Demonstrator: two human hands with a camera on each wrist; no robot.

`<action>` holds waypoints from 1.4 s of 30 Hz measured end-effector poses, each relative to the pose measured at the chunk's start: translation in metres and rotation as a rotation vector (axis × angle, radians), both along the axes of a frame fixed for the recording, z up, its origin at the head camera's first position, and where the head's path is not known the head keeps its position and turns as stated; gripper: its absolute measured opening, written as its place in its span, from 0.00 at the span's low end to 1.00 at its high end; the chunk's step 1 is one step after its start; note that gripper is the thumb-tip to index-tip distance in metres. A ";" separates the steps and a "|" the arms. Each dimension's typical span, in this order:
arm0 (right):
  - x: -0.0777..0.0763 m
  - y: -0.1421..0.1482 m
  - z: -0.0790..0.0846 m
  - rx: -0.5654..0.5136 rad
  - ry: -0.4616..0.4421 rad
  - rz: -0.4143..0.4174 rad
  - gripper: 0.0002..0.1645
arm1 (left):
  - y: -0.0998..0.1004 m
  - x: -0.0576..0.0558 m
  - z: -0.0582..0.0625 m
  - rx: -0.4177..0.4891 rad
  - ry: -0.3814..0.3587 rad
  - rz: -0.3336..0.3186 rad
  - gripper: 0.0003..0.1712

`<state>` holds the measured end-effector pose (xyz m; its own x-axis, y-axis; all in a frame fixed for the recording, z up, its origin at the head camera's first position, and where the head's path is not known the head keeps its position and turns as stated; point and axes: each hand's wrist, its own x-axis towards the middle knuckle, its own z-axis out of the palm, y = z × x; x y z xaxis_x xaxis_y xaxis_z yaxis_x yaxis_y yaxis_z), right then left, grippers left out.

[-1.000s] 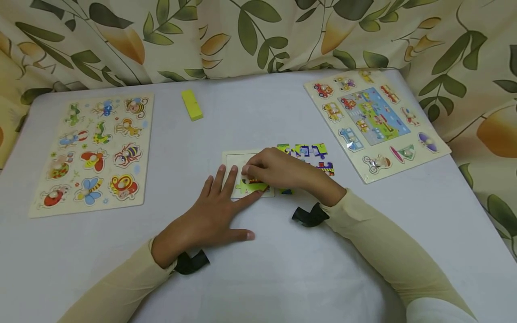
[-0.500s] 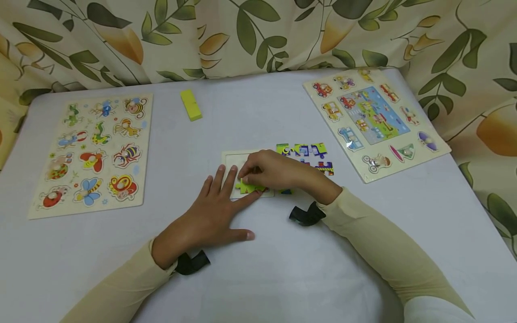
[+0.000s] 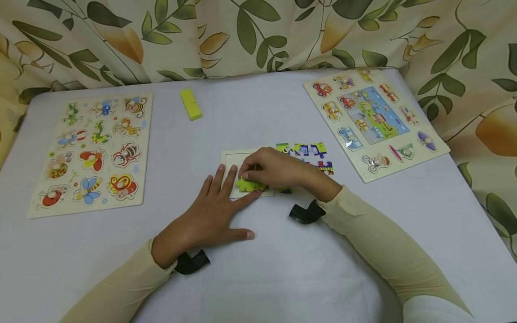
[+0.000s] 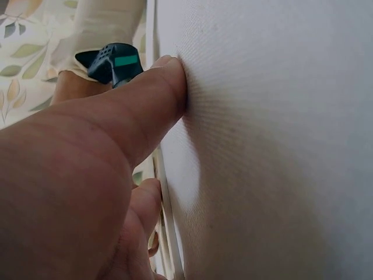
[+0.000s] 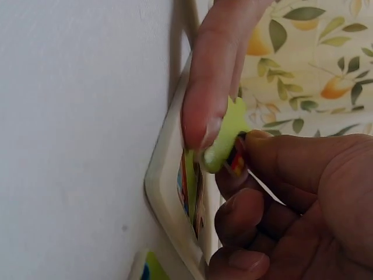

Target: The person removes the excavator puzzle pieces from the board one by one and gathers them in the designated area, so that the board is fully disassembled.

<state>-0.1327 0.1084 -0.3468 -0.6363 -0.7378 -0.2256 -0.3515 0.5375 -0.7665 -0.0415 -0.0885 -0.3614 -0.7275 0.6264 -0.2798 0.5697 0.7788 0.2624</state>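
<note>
My left hand [image 3: 208,213] lies with straight, spread fingers, its fingertips on a small pale puzzle tray [image 3: 227,155]. In the left wrist view its thumb [image 4: 154,96] touches the white cloth. Between thumb and fingers, my right hand [image 3: 274,168] pinches a light-green puzzle piece [image 5: 230,131] with a dark and red patch. The piece stands tilted over the tray in the right wrist view. There, a left-hand finger [image 5: 204,105] presses at the tray's edge beside it. Other coloured pieces [image 5: 189,184] lie inside the tray, partly hidden by my hands.
Several loose jigsaw pieces [image 3: 318,149] lie right of the tray, some behind my right hand. An insect peg board [image 3: 90,154] lies at the left, a vehicle picture board [image 3: 375,123] at the right. A yellow block [image 3: 191,104] lies further back, before a leaf-print curtain [image 3: 258,36].
My right hand has turned the puzzle piece slightly over the tray, and more of the green lower area has come into view. My left hand has stayed in place.
</note>
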 end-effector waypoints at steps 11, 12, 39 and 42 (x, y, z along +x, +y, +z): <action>-0.004 0.010 0.010 -0.018 0.023 -0.052 0.09 | 0.000 0.000 0.001 0.005 -0.012 0.006 0.50; -0.004 0.011 0.011 -0.022 0.023 -0.054 0.09 | 0.000 0.000 0.002 0.004 -0.012 0.006 0.50; 0.007 0.056 0.017 0.010 0.031 -0.080 0.08 | 0.001 0.001 -0.001 0.018 0.002 0.014 0.51; 0.007 0.063 0.015 0.015 0.025 -0.082 0.08 | 0.001 0.000 -0.002 0.016 -0.002 0.016 0.51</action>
<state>-0.1253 0.1711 -0.3314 -0.6996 -0.6799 -0.2198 -0.3250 0.5767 -0.7495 -0.0411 -0.0879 -0.3631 -0.7367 0.6194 -0.2714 0.5569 0.7834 0.2760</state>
